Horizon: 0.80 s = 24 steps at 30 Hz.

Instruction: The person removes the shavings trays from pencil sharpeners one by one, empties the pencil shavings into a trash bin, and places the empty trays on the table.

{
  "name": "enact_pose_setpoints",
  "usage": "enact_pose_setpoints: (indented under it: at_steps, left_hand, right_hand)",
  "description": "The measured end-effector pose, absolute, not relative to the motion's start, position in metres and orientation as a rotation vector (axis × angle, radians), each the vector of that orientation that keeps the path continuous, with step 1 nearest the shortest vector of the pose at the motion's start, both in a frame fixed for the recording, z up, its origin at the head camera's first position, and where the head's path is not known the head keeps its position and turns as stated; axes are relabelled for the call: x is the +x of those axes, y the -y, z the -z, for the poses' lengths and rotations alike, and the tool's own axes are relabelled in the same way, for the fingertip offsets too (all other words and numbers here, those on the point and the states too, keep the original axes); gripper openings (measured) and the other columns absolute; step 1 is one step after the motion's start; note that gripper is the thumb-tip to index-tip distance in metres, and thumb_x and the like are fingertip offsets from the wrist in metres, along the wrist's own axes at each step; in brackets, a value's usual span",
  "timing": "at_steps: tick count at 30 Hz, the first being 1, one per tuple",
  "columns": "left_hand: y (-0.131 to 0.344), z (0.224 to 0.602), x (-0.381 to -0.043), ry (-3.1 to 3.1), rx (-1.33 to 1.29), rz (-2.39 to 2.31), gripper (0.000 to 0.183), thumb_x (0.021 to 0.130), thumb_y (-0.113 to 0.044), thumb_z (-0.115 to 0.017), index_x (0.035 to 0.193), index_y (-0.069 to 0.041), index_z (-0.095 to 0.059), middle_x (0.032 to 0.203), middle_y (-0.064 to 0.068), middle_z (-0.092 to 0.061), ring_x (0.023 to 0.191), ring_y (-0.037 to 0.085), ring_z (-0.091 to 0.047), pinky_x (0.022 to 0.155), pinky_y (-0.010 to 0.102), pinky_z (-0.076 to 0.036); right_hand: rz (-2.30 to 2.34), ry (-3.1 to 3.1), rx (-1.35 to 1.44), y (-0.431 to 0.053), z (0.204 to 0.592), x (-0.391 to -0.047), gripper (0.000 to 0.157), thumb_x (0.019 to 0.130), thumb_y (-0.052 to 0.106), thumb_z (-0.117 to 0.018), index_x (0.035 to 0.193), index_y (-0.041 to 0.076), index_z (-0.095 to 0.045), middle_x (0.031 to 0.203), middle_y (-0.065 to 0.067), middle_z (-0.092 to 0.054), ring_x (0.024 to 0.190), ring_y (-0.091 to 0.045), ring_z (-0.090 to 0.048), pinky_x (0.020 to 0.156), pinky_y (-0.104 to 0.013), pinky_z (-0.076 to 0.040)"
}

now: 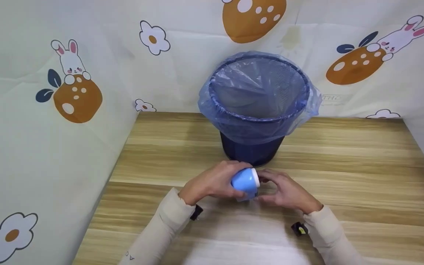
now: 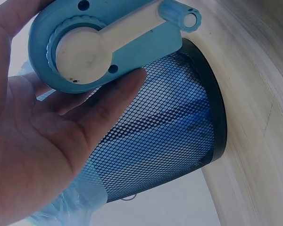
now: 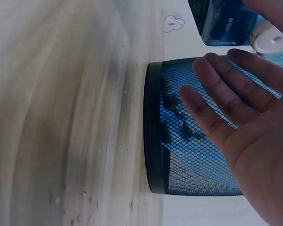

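Note:
A light-blue hand-crank pencil sharpener (image 1: 244, 181) is held up in front of the bin by my left hand (image 1: 217, 180), fingers and thumb around its body. In the left wrist view, the sharpener (image 2: 148, 54) shows a white crank arm with a blue knob, and a round white hub. My right hand (image 1: 289, 192) is beside its white-rimmed side, thumb and fingers spread. From the right wrist view, the fingers of the right hand (image 3: 245, 106) look extended, and a dark-blue see-through part of the sharpener (image 3: 228, 23) shows beyond them.
Just past the hands stands a dark mesh waste bin (image 1: 250, 150), lined with a translucent blue bag (image 1: 212, 105) folded over its rim. It rests on a wood-grain tabletop (image 1: 359, 165). A printed white cloth (image 1: 182, 70) hangs behind and along the sides.

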<state>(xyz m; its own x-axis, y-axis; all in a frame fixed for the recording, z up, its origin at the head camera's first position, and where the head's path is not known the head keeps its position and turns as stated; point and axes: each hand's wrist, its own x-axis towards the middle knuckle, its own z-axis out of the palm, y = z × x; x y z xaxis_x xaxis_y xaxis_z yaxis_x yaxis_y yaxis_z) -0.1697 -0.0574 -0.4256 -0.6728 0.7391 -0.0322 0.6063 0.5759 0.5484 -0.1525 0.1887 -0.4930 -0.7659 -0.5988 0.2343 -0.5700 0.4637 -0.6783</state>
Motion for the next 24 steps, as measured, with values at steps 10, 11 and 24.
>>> enact_pose_setpoints:
  at_steps: [10,11,24]
  left_hand:
    - [0.0569,0.4246,-0.1692,-2.512,1.174,-0.719,0.067,0.077,-0.027,-0.083,0.136,-0.012,-0.055,0.119,0.004,-0.065,0.099,0.016,-0.062,0.083,0.026,-0.053]
    - [0.0570,0.4242,-0.1691,-2.507,1.177,-0.718,0.067,0.077,-0.027,-0.083,0.137,-0.011,-0.055,0.119,0.005,-0.065,0.099,0.016,-0.062,0.082,0.026,-0.053]
    - [0.0565,0.4243,-0.1703,-2.465,1.206,-0.719,0.070,0.077,-0.026,-0.082,0.140,-0.012,-0.053,0.121,0.004,-0.065,0.097,0.014,-0.062,0.081,0.022,-0.052]
  right_hand:
    - [1.247,-2.617,-0.988,-0.1858,0.4948,-0.1501,0.057,0.080,0.034,-0.083,0.129,0.011,-0.063,0.123,0.003,-0.067,0.107,-0.016,-0.064,0.093,-0.040,-0.053]
    - [1.259,-2.607,-0.979,-0.1860,0.4949,-0.1500,0.057,0.080,0.034,-0.083,0.128,0.011,-0.063,0.123,0.003,-0.067,0.107,-0.017,-0.064,0.093,-0.040,-0.053]
    - [1.370,-2.494,-0.923,-0.1895,0.4986,-0.1501,0.060,0.079,0.035,-0.083,0.131,0.013,-0.061,0.122,0.002,-0.067,0.111,-0.020,-0.065,0.097,-0.046,-0.051]
